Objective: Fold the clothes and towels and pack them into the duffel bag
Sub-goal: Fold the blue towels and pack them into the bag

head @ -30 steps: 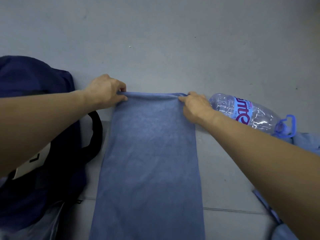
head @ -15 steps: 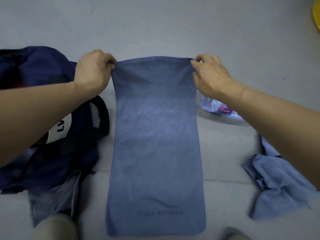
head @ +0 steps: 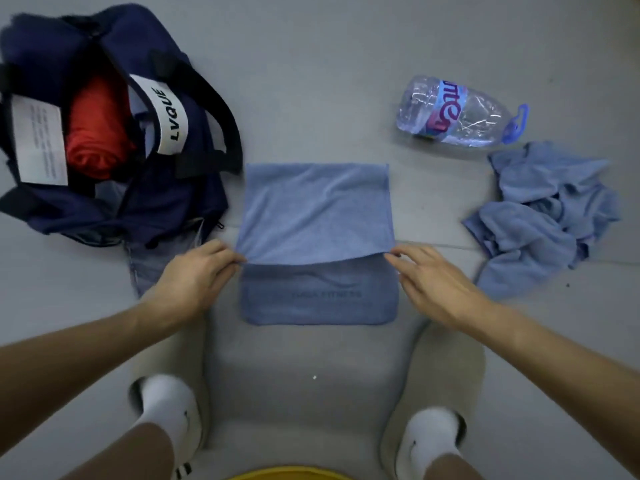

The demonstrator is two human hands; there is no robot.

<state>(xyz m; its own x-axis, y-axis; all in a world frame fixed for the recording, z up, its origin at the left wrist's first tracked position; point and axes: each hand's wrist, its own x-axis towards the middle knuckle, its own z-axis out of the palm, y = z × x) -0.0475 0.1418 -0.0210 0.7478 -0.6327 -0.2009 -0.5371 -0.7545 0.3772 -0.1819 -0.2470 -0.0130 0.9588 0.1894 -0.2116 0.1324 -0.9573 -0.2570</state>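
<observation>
A blue towel point(head: 317, 216) lies on the grey floor in front of me, its far half folded over toward me. My left hand point(head: 194, 280) pinches the folded edge's left corner. My right hand point(head: 433, 282) pinches the right corner with its fingertips. The lower layer with a faint logo shows below the folded edge. A navy duffel bag point(head: 166, 199) lies open at the upper left, with a red garment point(head: 97, 133) and a dark blue item inside. A crumpled light-blue cloth point(head: 543, 216) lies at the right.
A large clear plastic water bottle point(head: 457, 112) lies on its side at the upper right. A piece of denim point(head: 156, 261) sticks out under the bag near my left hand. My feet in white socks and slippers point(head: 169, 410) stand below the towel. A yellow object point(head: 291, 474) shows at the bottom edge.
Both hands have carried the towel's far edge up and back toward me, folding the long towel over itself. The view has tilted downward, showing the bag and my feet.
</observation>
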